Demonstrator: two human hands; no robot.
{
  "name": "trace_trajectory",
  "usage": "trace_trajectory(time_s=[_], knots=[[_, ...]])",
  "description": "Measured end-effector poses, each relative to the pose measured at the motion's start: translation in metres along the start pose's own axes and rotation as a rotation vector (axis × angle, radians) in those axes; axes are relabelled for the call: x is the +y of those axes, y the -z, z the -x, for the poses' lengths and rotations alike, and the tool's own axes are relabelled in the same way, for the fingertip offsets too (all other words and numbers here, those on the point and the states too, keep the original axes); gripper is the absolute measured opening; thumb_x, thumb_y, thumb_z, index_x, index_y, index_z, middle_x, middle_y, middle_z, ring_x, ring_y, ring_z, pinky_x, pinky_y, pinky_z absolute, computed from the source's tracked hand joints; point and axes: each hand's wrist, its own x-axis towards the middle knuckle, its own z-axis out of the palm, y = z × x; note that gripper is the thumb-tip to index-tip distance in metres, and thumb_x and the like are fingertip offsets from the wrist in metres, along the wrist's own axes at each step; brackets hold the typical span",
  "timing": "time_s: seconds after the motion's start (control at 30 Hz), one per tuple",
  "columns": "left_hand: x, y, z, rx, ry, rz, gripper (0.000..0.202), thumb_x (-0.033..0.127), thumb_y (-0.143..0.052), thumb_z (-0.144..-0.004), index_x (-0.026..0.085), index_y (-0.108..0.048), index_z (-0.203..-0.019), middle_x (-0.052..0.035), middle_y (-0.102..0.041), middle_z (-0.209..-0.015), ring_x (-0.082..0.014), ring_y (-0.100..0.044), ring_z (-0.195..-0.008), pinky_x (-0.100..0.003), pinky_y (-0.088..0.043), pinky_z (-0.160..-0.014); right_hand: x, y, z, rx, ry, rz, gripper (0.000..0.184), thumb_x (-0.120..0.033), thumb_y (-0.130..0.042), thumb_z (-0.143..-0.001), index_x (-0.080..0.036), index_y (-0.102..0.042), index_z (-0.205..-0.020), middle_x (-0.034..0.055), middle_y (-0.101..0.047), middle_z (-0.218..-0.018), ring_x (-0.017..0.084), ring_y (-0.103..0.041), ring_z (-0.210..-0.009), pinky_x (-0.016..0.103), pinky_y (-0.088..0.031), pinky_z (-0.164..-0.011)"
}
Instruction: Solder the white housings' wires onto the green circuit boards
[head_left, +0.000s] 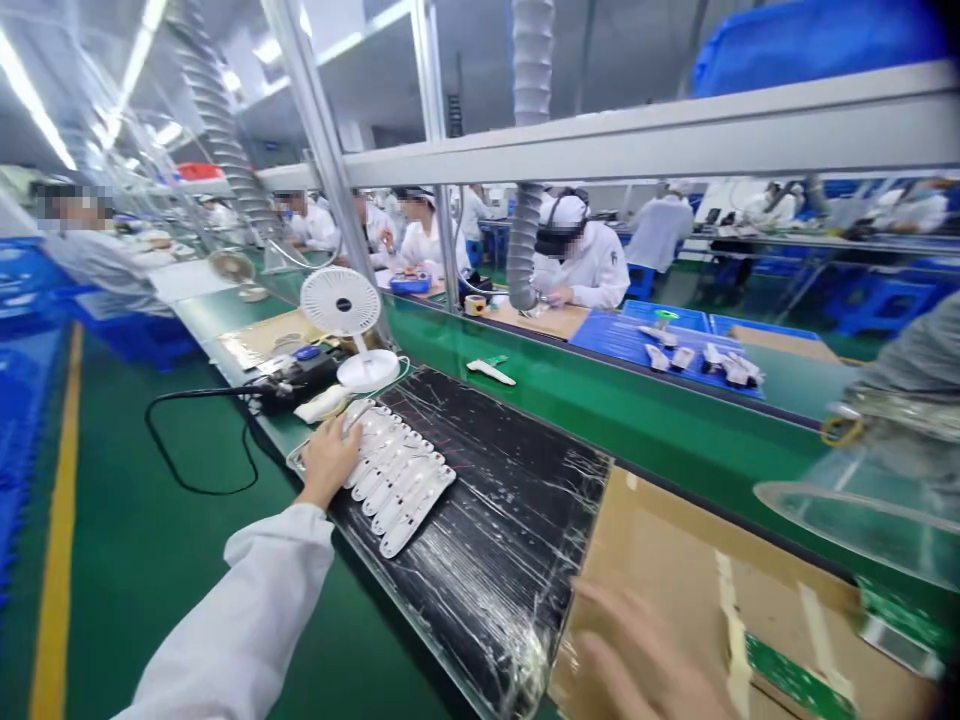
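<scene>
My left hand (330, 460) is at the far left end of a row of white plastic shells (412, 495), its fingers curled round the end shells. How many it grips is hidden. The shells lie side by side, overlapping, on a scuffed black mat (510, 500), with thin reddish wires by some of them. My right hand (637, 650), smeared by motion, is over the brown cardboard (660, 540) at the lower right. Its fingers are apart and nothing shows in them. Green circuit boards (799, 680) lie on the cardboard to its right.
A white fan (343, 310) stands behind the shells, beside a dark device with a black cable (180, 395). Across the mat runs a green belt (540, 385) carrying one white part (491, 373). A metal rail (637, 130) and a grey duct (525, 240) hang above; co-workers sit opposite.
</scene>
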Motion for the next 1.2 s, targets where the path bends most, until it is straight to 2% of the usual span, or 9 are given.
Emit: trace_trajectory(time_s=[0.07,0.13,0.2,0.33,0.47,0.6,0.73,1.0,1.2], knots=[[-0.001,-0.008,0.001,0.003,-0.011,0.013,0.049,0.035,-0.050,-0.109,0.007,-0.063,-0.146,-0.0239,-0.055,-0.158,-0.0402,-0.049,-0.149,-0.060,-0.042,-0.124,-0.056,-0.046,-0.056,-0.218,0.283,0.052,0.044,-0.041,-0.064,-0.108,-0.029,-0.066,-0.150,0.0083,-0.064,-0.155,0.034,-0.060,-0.143,0.052,-0.056,-0.117],[-0.001,-0.014,0.003,-0.001,-0.044,0.029,0.051,0.035,-0.047,-0.109,0.009,-0.061,-0.150,-0.0203,-0.049,-0.165,-0.0368,-0.043,-0.155,-0.056,-0.038,-0.128,-0.100,-0.091,-0.102,-0.330,0.438,0.089,0.053,-0.044,-0.065,-0.108,-0.025,-0.059,-0.157,0.0108,-0.055,-0.164,0.036,-0.046,-0.155,0.059,-0.041,-0.128],[-0.003,-0.016,0.004,-0.022,-0.082,0.040,0.050,0.035,-0.048,-0.109,0.014,-0.060,-0.152,-0.0154,-0.048,-0.167,-0.0316,-0.043,-0.156,-0.049,-0.038,-0.130,-0.127,-0.135,-0.135,-0.422,0.543,0.132,0.062,-0.054,-0.063,-0.107,-0.023,-0.055,-0.160,0.0154,-0.046,-0.170,0.036,-0.035,-0.162,0.058,-0.029,-0.134],[-0.007,-0.014,0.007,-0.082,-0.113,0.025,0.048,0.032,-0.050,-0.108,0.017,-0.062,-0.151,-0.0139,-0.055,-0.162,-0.0312,-0.048,-0.152,-0.049,-0.039,-0.128,-0.145,-0.200,-0.171,-0.483,0.562,0.204,0.075,-0.068,-0.050,-0.109,-0.019,-0.047,-0.166,0.0223,-0.034,-0.174,0.040,-0.023,-0.165,0.065,-0.021,-0.133],[-0.003,-0.008,0.012,-0.119,-0.115,-0.011,0.049,0.032,-0.052,-0.106,0.015,-0.062,-0.151,-0.0148,-0.056,-0.162,-0.0355,-0.047,-0.152,-0.054,-0.038,-0.128,-0.141,-0.226,-0.190,-0.502,0.568,0.263,0.077,-0.071,-0.046,-0.109,-0.016,-0.052,-0.162,0.0225,-0.038,-0.172,0.043,-0.026,-0.164,0.073,-0.020,-0.130],[0.005,-0.001,0.023,-0.144,-0.107,-0.039,0.050,0.031,-0.049,-0.107,0.016,-0.059,-0.155,-0.0141,-0.055,-0.163,-0.0366,-0.045,-0.154,-0.056,-0.038,-0.127,-0.130,-0.224,-0.194,-0.512,0.591,0.319,0.075,-0.071,-0.047,-0.108,-0.015,-0.057,-0.157,0.0215,-0.042,-0.171,0.044,-0.033,-0.161,0.075,-0.022,-0.129],[0.025,-0.003,0.042,-0.173,-0.095,-0.050,0.052,0.032,-0.044,-0.109,0.014,-0.057,-0.156,-0.0159,-0.054,-0.163,-0.0394,-0.044,-0.153,-0.058,-0.039,-0.126,-0.113,-0.201,-0.180,-0.507,0.613,0.365,0.074,-0.071,-0.047,-0.109,-0.017,-0.055,-0.159,0.0202,-0.042,-0.171,0.044,-0.035,-0.160,0.074,-0.022,-0.128],[0.118,-0.017,0.100,-0.154,-0.164,0.006,0.059,0.040,-0.037,-0.110,0.006,-0.054,-0.155,-0.0227,-0.050,-0.163,-0.0465,-0.040,-0.150,-0.063,-0.036,-0.123,-0.054,-0.118,-0.145,-0.494,0.605,0.488,0.076,-0.074,-0.052,-0.106,-0.023,-0.049,-0.162,0.0159,-0.040,-0.173,0.041,-0.034,-0.159,0.073,-0.023,-0.128],[0.181,-0.026,0.137,-0.136,-0.228,0.027,0.059,0.043,-0.043,-0.109,0.009,-0.053,-0.157,-0.0238,-0.052,-0.161,-0.0462,-0.041,-0.150,-0.061,-0.038,-0.121,-0.018,-0.059,-0.124,-0.490,0.582,0.517,0.075,-0.073,-0.052,-0.106,-0.021,-0.052,-0.160,0.0181,-0.043,-0.171,0.040,-0.037,-0.158,0.071,-0.021,-0.130]])
